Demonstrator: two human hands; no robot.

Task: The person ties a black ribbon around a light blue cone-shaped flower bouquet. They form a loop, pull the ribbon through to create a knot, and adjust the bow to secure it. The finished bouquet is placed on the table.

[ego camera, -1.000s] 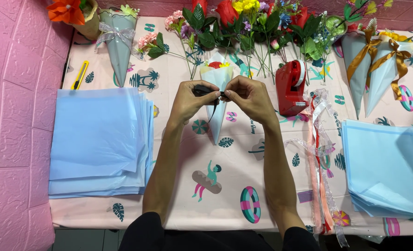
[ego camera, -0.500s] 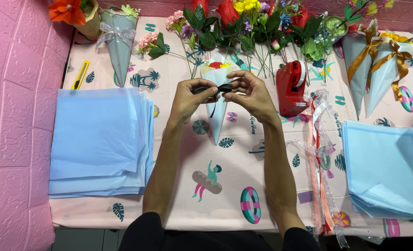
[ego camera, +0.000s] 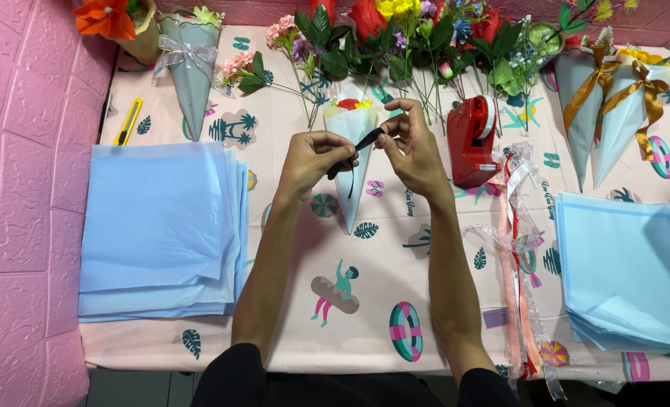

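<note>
A light blue paper cone bouquet (ego camera: 351, 158) with small red and yellow flowers at its top lies on the patterned pink tablecloth (ego camera: 395, 264), point toward me. Above it my left hand (ego camera: 314, 160) and my right hand (ego camera: 414, 147) together pinch a thin black strip (ego camera: 359, 147), one hand at each end, and the strip slants up to the right. A loose black end hangs down over the cone.
Stacks of blue wrapping sheets lie at left (ego camera: 161, 226) and right (ego camera: 636, 271). A red tape dispenser (ego camera: 472, 139) stands right of my hands, with ribbons (ego camera: 517, 256) beside it. Artificial flowers (ego camera: 410, 38) line the back. Finished cones sit at back left (ego camera: 190, 71) and back right (ego camera: 606, 105). A yellow cutter (ego camera: 128, 120) lies at left.
My hands have drawn slightly apart, pulling the black strip out longer between them above the cone.
</note>
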